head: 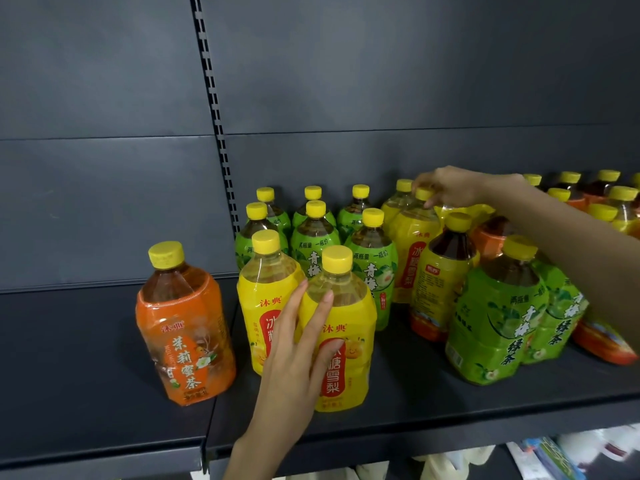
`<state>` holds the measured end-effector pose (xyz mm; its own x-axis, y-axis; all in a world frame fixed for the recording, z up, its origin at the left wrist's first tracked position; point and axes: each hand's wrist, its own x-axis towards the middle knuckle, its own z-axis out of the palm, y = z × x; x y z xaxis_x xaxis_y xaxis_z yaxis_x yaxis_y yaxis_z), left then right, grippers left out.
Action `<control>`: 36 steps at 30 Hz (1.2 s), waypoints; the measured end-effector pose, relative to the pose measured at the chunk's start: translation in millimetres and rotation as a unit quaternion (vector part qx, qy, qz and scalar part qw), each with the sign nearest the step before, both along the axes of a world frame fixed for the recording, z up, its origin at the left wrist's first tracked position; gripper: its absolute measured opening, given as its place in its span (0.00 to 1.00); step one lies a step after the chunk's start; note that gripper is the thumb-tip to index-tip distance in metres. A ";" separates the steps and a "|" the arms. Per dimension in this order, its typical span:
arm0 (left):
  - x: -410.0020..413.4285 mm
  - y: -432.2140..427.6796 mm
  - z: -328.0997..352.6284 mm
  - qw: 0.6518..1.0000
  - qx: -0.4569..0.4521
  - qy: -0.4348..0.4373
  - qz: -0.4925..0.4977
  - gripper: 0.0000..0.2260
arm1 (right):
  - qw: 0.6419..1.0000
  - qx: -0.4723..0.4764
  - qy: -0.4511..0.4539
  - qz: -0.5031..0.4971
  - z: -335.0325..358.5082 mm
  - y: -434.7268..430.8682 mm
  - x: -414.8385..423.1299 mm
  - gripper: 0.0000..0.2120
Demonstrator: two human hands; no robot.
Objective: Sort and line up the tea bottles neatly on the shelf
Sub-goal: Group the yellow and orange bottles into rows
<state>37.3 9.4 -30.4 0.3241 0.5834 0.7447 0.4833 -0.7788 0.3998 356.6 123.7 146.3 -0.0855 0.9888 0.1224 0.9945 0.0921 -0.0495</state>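
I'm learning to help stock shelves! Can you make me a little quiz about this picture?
1. True or false: the orange-labelled plastic tea bottle stands alone at the left.
2. Which hand rests on the front yellow-labelled plastic bottle? A) left B) right
3. What colour are the bottles' caps?

Key: 1. True. 2. A: the left hand lies on it, while the right hand reaches over yellow bottles at the back. 3. Yellow.

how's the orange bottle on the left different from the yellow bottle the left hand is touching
The orange bottle has an orange label and dark amber tea; the front yellow bottle has a yellow label and pale liquid. The orange one stands alone, untouched; the left hand rests against the yellow one. Both stand upright with yellow caps.
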 end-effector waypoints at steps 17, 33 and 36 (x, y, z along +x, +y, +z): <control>1.7 -1.8 0.1 1.000 -0.005 -0.007 0.001 0.23 | 0.996 0.031 0.023 -0.077 -0.8 -10.8 -35.7 0.24; 4.8 -0.1 -4.3 1.000 0.007 -0.003 0.021 0.23 | 0.944 0.283 0.169 -0.030 -177.9 -38.0 -119.0 0.49; 5.8 0.6 -4.6 0.999 0.017 0.001 0.030 0.22 | 0.951 0.257 0.168 -0.028 -173.9 -28.7 -111.6 0.47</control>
